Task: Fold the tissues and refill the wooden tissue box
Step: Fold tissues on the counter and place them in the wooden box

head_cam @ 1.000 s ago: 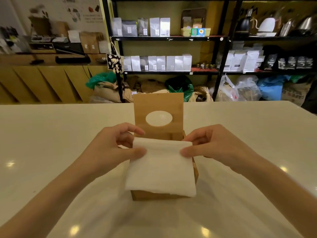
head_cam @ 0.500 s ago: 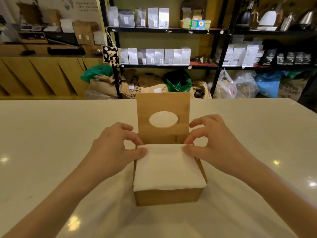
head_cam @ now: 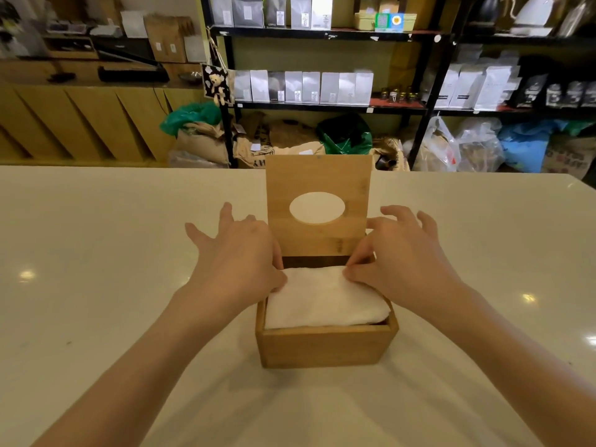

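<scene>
Sunk deeper since 0.5 s ago, the folded tissues (head_cam: 325, 298) now sit inside the wooden tissue box (head_cam: 325, 348). Both hands, left hand (head_cam: 238, 256) and right hand (head_cam: 400, 256), press its far corners, fingers loosely spread, gripping nothing. Its lid (head_cam: 317, 185) stands upright on the worktop (head_cam: 96, 253).

Black shelving (head_cam: 325, 106) stocked with pouches stands behind the white table (head_cam: 96, 253), wooden counter (head_cam: 80, 121) left.

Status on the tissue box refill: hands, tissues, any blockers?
Left hand and right hand pressing the tissues' far edge. Stack in the wooden box, bulging above its rim. Lid upright, open. No blockers.
</scene>
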The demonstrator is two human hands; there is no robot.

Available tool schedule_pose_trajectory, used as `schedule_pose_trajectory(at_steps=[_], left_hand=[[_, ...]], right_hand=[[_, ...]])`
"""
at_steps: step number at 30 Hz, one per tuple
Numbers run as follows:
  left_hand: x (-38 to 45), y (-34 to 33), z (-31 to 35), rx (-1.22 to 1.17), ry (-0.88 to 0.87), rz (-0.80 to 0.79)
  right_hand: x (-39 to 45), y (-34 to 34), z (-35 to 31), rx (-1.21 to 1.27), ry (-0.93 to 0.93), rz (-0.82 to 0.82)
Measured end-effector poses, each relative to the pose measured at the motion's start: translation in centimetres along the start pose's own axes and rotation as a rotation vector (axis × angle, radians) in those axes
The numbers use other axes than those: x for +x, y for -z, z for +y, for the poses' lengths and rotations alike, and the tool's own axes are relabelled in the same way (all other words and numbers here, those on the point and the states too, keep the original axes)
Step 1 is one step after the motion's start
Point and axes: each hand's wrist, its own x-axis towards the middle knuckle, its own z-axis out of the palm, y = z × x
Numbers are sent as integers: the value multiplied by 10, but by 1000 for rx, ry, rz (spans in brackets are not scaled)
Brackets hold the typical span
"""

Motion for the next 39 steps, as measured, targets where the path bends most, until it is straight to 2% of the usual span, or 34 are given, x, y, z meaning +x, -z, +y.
schedule_pose_trajectory(at_steps=[6, 12, 19, 22, 29, 35, 39], left_hand=[[10, -7, 2, 44, 58, -18], [7, -15, 12, 203, 72, 17], [-2, -16, 9, 232, 4, -40], [-17, -11, 7, 250, -37, -6], [-33, -21, 8, 224, -18, -101], [-33, -24, 10, 192, 12, -54], [-36, -25, 8, 71, 15, -30]], right_hand=[[4, -4, -11, -169, -56, 12], [4, -10, -18, -294, -69, -29], [1, -7, -6, -193, 41, -132], [-10, 3, 0, -165, 84, -150], [-26, -2, -2, -233, 11, -322], [-25, 1, -10, -339, -38, -388], [-26, 3, -6, -217, -2, -400]])
